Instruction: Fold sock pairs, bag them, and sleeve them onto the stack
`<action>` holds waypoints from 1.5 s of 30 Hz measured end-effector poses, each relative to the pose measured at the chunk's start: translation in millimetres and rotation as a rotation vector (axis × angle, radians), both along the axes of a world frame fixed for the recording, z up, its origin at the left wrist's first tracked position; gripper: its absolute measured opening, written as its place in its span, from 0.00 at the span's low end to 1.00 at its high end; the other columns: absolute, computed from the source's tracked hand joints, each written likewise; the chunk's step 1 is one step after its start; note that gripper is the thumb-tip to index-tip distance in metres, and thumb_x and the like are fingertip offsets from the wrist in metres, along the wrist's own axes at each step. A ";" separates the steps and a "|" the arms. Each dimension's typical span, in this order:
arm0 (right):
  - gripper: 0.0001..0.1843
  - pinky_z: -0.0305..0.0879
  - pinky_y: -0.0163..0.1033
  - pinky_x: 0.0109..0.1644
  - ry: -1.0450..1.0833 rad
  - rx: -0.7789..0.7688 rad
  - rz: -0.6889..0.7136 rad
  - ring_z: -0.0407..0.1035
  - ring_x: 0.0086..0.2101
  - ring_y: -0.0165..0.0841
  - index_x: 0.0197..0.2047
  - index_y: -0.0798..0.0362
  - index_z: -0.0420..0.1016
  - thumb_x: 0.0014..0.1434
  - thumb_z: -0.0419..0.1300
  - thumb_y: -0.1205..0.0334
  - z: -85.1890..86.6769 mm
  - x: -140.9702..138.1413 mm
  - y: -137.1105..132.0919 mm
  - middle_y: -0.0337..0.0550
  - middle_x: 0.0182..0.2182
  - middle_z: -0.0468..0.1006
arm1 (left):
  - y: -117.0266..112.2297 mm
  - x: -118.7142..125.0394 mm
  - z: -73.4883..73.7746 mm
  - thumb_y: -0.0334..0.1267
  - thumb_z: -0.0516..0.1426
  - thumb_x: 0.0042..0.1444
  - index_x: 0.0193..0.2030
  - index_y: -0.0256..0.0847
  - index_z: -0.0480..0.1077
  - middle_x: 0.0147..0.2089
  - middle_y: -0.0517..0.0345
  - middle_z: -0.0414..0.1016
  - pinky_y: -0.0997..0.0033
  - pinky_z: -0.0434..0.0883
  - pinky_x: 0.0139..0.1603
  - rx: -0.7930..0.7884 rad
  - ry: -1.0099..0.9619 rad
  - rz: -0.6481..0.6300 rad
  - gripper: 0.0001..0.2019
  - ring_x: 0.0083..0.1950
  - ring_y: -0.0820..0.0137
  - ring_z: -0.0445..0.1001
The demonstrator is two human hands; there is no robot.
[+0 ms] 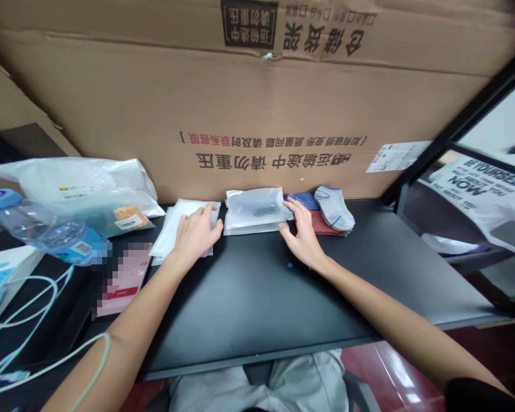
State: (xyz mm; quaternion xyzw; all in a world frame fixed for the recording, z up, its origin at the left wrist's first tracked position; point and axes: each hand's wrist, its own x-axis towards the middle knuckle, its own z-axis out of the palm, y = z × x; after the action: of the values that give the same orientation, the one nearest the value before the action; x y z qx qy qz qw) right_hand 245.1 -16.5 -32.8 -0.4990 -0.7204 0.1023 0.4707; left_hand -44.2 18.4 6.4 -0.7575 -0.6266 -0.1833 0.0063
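The left forearm lies nearest, across the black table. The left hand is open, its grip spread flat on white packets. The right hand, open and curved, pinches nothing, touching a clear plastic bag (folded socks just beyond).

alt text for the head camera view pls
On a black desk, the left hand rests on flat white packets and the right hand touches the edge of a frosted plastic pouch, beside folded socks. A large cardboard box stands behind them.
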 end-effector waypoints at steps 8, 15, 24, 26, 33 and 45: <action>0.21 0.52 0.61 0.72 -0.019 0.038 0.023 0.57 0.69 0.48 0.61 0.48 0.69 0.66 0.57 0.62 5.8 -3.1 -5.4 0.53 0.67 0.67 | 4.3 -5.9 -2.8 0.42 0.45 0.69 0.67 0.38 0.62 0.49 0.36 0.82 0.53 0.71 0.48 -0.246 0.204 0.098 0.23 0.51 0.44 0.81; 0.13 0.56 0.56 0.69 0.046 0.139 0.045 0.65 0.63 0.46 0.53 0.48 0.75 0.67 0.57 0.63 13.5 -6.8 -11.0 0.51 0.60 0.75 | -9.1 9.3 10.4 0.34 0.49 0.64 0.61 0.44 0.67 0.34 0.54 0.81 0.64 0.67 0.37 0.075 0.055 0.019 0.19 0.36 0.56 0.80; 0.19 0.62 0.36 0.37 0.289 -0.413 0.380 0.67 0.30 0.31 0.37 0.52 0.71 0.74 0.52 0.48 14.7 -17.4 -19.4 0.37 0.28 0.73 | -71.3 73.2 -9.3 0.30 0.52 0.64 0.45 0.40 0.72 0.31 0.61 0.79 0.64 0.66 0.39 0.237 -0.039 -0.885 0.09 0.29 0.68 0.75; 0.23 0.57 0.35 0.33 0.206 -0.434 0.417 0.59 0.27 0.29 0.30 0.52 0.65 0.73 0.52 0.45 13.7 -18.2 -20.1 0.34 0.24 0.65 | -74.9 76.7 -13.4 0.31 0.51 0.67 0.48 0.39 0.72 0.33 0.60 0.79 0.63 0.66 0.40 0.255 -0.031 -1.017 0.09 0.32 0.68 0.76; 0.23 0.60 0.35 0.39 0.073 -0.431 0.583 0.62 0.32 0.31 0.38 0.53 0.70 0.75 0.49 0.44 12.4 -18.3 -22.1 0.37 0.30 0.69 | -56.9 62.6 -2.8 0.32 0.51 0.69 0.47 0.37 0.69 0.44 0.50 0.77 0.60 0.67 0.49 0.267 -0.223 -0.737 0.07 0.46 0.61 0.74; 0.27 0.47 0.35 0.30 0.075 -0.486 0.566 0.49 0.26 0.26 0.28 0.53 0.60 0.75 0.50 0.44 17.4 -16.8 -26.3 0.32 0.24 0.54 | -52.2 60.3 -5.5 0.41 0.47 0.75 0.38 0.42 0.64 0.36 0.59 0.72 0.68 0.65 0.41 -0.150 -0.441 -0.648 0.13 0.37 0.69 0.70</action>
State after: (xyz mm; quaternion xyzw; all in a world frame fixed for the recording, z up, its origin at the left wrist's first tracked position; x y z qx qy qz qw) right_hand 228.3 -42.9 -15.4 -0.3733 -0.7667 0.4147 0.3175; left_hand 16.1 -33.8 0.9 -0.8568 -0.3532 -0.2875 -0.2418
